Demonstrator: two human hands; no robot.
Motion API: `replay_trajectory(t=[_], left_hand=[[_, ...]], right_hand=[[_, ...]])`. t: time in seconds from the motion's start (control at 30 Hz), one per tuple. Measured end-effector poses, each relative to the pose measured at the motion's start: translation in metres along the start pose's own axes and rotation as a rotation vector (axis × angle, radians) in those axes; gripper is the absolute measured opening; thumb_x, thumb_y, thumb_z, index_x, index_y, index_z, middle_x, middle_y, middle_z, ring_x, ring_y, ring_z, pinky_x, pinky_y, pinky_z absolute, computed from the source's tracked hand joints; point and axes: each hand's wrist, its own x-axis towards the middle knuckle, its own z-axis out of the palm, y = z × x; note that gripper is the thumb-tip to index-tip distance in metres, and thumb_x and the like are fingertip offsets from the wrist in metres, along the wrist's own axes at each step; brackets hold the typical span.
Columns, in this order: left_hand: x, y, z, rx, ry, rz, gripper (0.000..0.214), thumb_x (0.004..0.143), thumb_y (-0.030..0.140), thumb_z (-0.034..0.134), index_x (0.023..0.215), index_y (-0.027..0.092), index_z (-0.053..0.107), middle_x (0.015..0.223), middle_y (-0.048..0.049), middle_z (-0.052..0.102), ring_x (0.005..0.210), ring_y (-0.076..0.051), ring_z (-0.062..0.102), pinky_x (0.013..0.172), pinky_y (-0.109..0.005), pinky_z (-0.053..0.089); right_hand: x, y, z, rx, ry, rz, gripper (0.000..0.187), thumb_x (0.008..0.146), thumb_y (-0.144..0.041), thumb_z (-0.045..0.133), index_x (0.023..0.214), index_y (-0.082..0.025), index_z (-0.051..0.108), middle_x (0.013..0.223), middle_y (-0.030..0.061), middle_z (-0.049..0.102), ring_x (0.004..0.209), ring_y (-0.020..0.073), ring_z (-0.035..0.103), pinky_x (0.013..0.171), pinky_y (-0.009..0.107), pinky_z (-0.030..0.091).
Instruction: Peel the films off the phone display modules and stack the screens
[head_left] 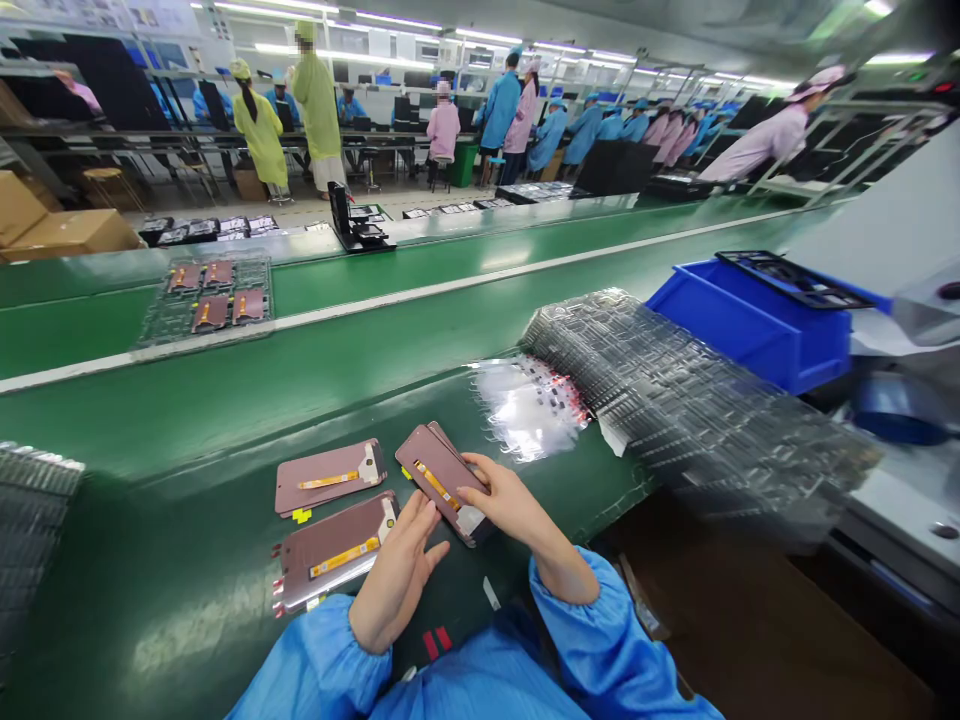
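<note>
A phone screen panel (pixel 455 462) lies tilted in front of me, brown-backed, with an orange ribbon cable. At least one more panel shows beneath it. My right hand (pixel 517 507) grips its right side, thumb on top and fingers along the edge. With fingers stretched out, my left hand (pixel 397 577) rests against the lower left edge of this panel. To the left lies a small stack of similar panels (pixel 319 470) with a yellow tab. Nearer to me is another phone panel (pixel 337 540) with red tabs at its left end; my left hand covers part of its right end.
Clear plastic trays (pixel 637 370) stand in a long stack at right, beside a blue bin (pixel 739 315). A sheet of small stickers (pixel 529 405) lies before them. Across the white line, a tray (pixel 161 315) holds several panels. More trays (pixel 37 520) stand at far left.
</note>
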Motion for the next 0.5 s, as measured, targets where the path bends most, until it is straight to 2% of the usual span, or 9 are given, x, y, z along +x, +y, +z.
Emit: replay_trajectory(t=[0.07, 0.13, 0.23, 0.3, 0.4, 0.5], left_hand=[[-0.002, 0.000, -0.002, 0.036, 0.050, -0.010, 0.069, 0.091, 0.043, 0.059, 0.152, 0.027, 0.031, 0.166, -0.0057, 0.016, 0.150, -0.027, 0.019, 0.115, -0.046, 0.030], [-0.006, 0.000, -0.005, 0.091, 0.076, 0.003, 0.074, 0.089, 0.043, 0.062, 0.153, 0.025, 0.029, 0.166, -0.0071, 0.013, 0.150, -0.028, 0.018, 0.115, -0.045, 0.031], [-0.014, 0.003, -0.010, 0.147, 0.066, 0.051, 0.070, 0.087, 0.043, 0.064, 0.150, 0.026, 0.036, 0.165, -0.0077, 0.019, 0.148, -0.028, 0.024, 0.115, -0.044, 0.032], [-0.021, 0.007, -0.014, 0.159, 0.070, 0.078, 0.066, 0.087, 0.043, 0.066, 0.146, 0.028, 0.042, 0.163, -0.0076, 0.026, 0.147, -0.029, 0.027, 0.115, -0.044, 0.032], [-0.030, 0.012, -0.018, 0.156, 0.094, 0.110, 0.058, 0.086, 0.043, 0.067, 0.140, 0.030, 0.051, 0.160, -0.0062, 0.033, 0.146, -0.029, 0.030, 0.114, -0.044, 0.034], [-0.036, 0.016, -0.024, 0.135, 0.122, 0.130, 0.051, 0.086, 0.043, 0.067, 0.134, 0.031, 0.057, 0.157, -0.0054, 0.037, 0.144, -0.029, 0.033, 0.112, -0.044, 0.037]], right_hand=[[0.001, -0.008, -0.004, -0.086, 0.081, 0.013, 0.032, 0.089, -0.018, 0.056, 0.121, -0.022, 0.059, 0.096, 0.0033, 0.075, 0.082, 0.0205, 0.071, 0.070, 0.027, 0.051], [0.002, -0.017, -0.005, -0.188, 0.178, 0.039, 0.032, 0.093, -0.016, 0.047, 0.123, -0.020, 0.059, 0.100, 0.0082, 0.073, 0.088, 0.0242, 0.069, 0.074, 0.031, 0.050], [0.006, -0.029, 0.003, -0.318, 0.266, 0.028, 0.039, 0.096, -0.010, 0.037, 0.129, -0.015, 0.056, 0.123, 0.0159, 0.065, 0.099, 0.0274, 0.064, 0.079, 0.035, 0.048], [0.008, -0.034, 0.014, -0.376, 0.270, -0.010, 0.040, 0.095, -0.007, 0.038, 0.129, -0.015, 0.056, 0.134, 0.0160, 0.059, 0.103, 0.0276, 0.061, 0.080, 0.036, 0.048], [0.007, -0.037, 0.032, -0.425, 0.253, -0.051, 0.038, 0.093, -0.006, 0.044, 0.127, -0.015, 0.058, 0.135, 0.0149, 0.059, 0.103, 0.0288, 0.059, 0.080, 0.039, 0.050], [0.002, -0.038, 0.044, -0.435, 0.252, -0.061, 0.035, 0.091, -0.014, 0.054, 0.126, -0.013, 0.059, 0.137, 0.0176, 0.057, 0.107, 0.0321, 0.056, 0.084, 0.044, 0.051]])
